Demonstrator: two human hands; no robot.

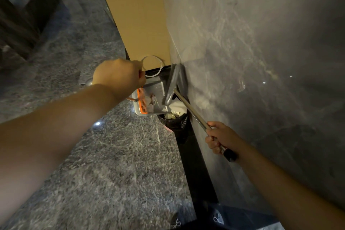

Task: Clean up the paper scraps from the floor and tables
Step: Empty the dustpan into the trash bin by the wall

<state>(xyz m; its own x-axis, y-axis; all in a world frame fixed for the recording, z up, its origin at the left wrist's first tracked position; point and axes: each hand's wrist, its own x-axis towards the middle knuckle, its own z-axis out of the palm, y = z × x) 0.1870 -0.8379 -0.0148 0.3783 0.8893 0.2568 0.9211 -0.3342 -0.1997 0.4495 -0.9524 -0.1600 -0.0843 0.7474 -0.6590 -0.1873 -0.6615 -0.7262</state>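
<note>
Against the foot of the grey stone wall (252, 61), a small bin lined with a black bag (175, 123) is seen on the marbled floor (93, 155), and a grey dustpan (149, 99) with an orange comb edge (142, 101) is held tilted over its mouth. Paper scraps (174, 113) are visible partly in the pan and partly in the top of the bin, pale against the dark liner. The left hand (119, 76) is clenched at the upper end of the dustpan, the fingers curled round what appears to be its handle, though the handle itself is hidden behind the fist; a thin white loop (152, 66) is seen just beyond the knuckles. The right hand (221, 138) is wrapped round the metal shaft of a broom (192, 110), close to its black end cap, with the fingers closed tightly about it. The grey broom head is pressed between the wall and the far edge of the pan, just above the bin. A tan panel (138, 15) is seen rising behind the bin, beside the wall.
</note>
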